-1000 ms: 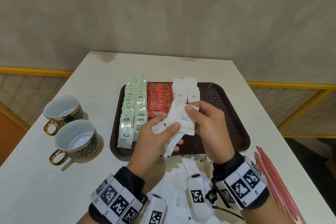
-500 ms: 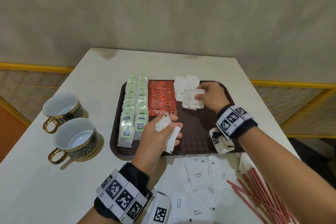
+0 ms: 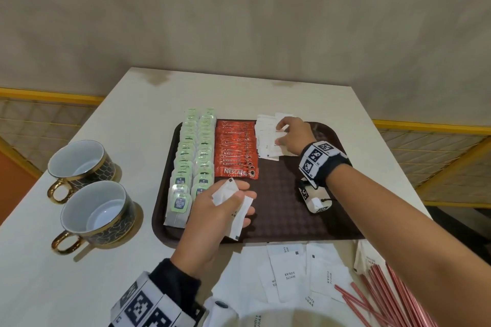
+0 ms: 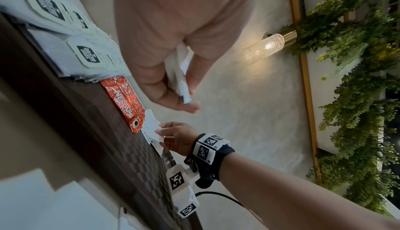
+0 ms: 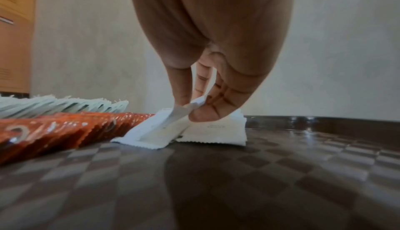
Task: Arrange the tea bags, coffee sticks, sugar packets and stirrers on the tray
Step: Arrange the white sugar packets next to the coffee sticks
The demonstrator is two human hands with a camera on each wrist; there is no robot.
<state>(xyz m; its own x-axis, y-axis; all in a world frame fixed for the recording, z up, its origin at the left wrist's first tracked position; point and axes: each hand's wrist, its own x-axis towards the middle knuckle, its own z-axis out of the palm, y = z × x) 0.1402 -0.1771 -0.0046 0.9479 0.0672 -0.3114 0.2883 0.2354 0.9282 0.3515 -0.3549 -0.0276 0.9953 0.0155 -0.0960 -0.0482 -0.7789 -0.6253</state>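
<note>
- Right hand (image 3: pixel 293 138) reaches to the far middle of the tray (image 3: pixel 313 220), palm down; thumb and fingertips (image 5: pixel 203 114) pinch the top sugar packet (image 5: pixel 171 127) of the packet row (image 3: pixel 268 141), its far end lifted, near end on the tray.
- Left hand (image 3: pixel 220 210) hovers over the tray's near edge; grip closed around a few white packets (image 3: pixel 240 216), which stick out between the fingers.
- Tray: dark brown plastic, rounded corners, embossed checker texture, glossy rim.
- Tea bags (image 3: pixel 192 156): two overlapped columns on the tray's left, pale green tags on translucent paper sachets.
- Coffee sticks (image 3: pixel 235 151): shiny red-orange foil, overlapped, just right of the tea bags; the sugar row touches their right side.
- Loose sugar packets (image 3: pixel 289 271): flat white paper, serrated ends, on the table (image 3: pixel 119 273) near the tray.
- Stirrers (image 3: pixel 382 297): thin red sticks, near right on the table.
- Two cups (image 3: pixel 87 186): white inside, dark patterned outside, gold handles, left of the tray.
</note>
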